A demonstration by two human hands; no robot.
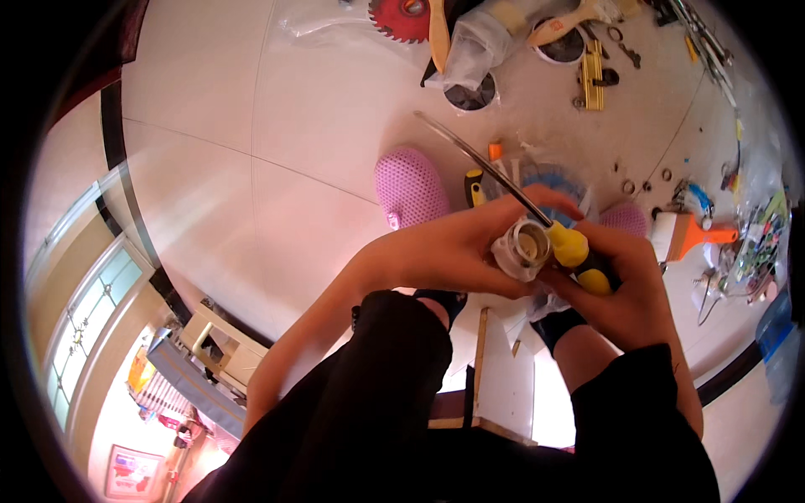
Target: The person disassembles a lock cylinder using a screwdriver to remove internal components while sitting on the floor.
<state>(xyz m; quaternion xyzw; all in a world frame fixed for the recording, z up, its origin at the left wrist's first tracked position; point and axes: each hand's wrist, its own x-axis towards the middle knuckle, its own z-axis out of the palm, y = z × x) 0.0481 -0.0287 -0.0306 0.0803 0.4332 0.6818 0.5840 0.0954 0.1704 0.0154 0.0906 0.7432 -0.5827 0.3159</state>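
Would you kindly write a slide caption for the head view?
The left hand holds a round metal piece while the right hand grips a yellow-and-black screwdriver over a cluttered floor.

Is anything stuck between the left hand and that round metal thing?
Nothing visible is: the left hand holds the round metal fitting. Close beside it, the right hand holds a yellow-and-black screwdriver, whose shaft crosses over the left hand in this view.
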